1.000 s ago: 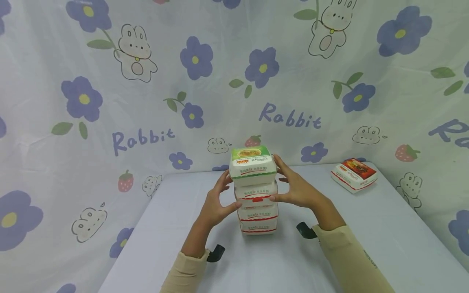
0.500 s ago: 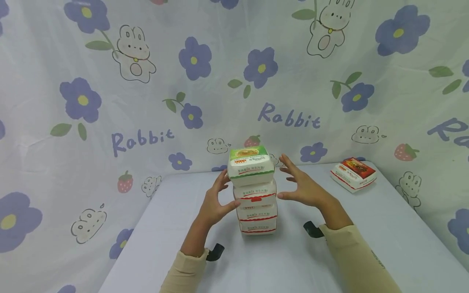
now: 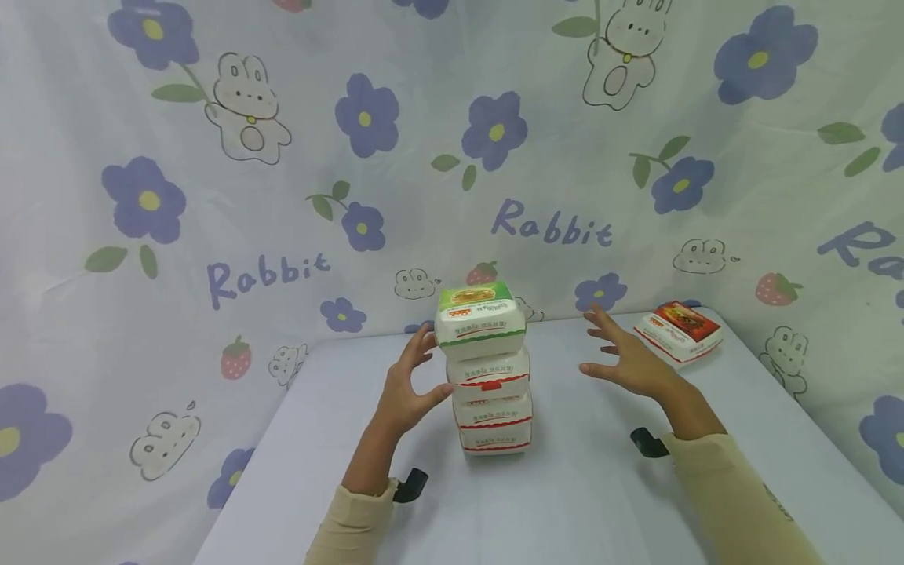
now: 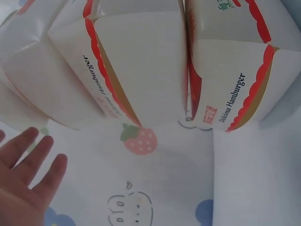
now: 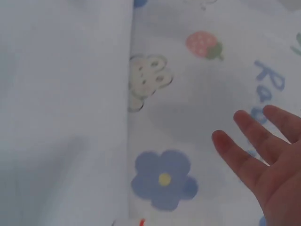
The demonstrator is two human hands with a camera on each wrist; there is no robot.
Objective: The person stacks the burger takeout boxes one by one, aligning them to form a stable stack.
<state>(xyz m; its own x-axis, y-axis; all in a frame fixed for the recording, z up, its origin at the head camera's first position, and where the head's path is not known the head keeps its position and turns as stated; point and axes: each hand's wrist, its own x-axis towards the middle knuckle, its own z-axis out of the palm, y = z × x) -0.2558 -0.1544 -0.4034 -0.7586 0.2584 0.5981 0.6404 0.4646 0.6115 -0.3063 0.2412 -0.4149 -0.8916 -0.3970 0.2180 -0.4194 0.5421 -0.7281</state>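
A stack of white hamburger boxes (image 3: 490, 424) with red wavy trim stands upright on the table, and a green-topped hamburger box (image 3: 480, 322) sits on top of it. Beside the stack's left side is my left hand (image 3: 402, 396), fingers spread and relaxed; its thumb tip is close to the boxes, but I cannot tell whether it touches. In the left wrist view its fingers (image 4: 35, 153) are apart from the boxes. My right hand (image 3: 636, 365) hangs in the air to the right of the stack, fingers loosely spread, holding nothing.
A red-topped hamburger box (image 3: 681, 333) lies by itself at the table's back right, just beyond my right hand. The white table (image 3: 565, 494) ends against a curtain (image 3: 395, 188) printed with flowers and rabbits. Dark wrist-camera mounts (image 3: 411, 485) stick out near both sleeves.
My right hand has let go of the stack's right side and moved right, toward the red-topped box. The left hand stays beside the stack. The stack keeps standing, and the view has shifted slightly.
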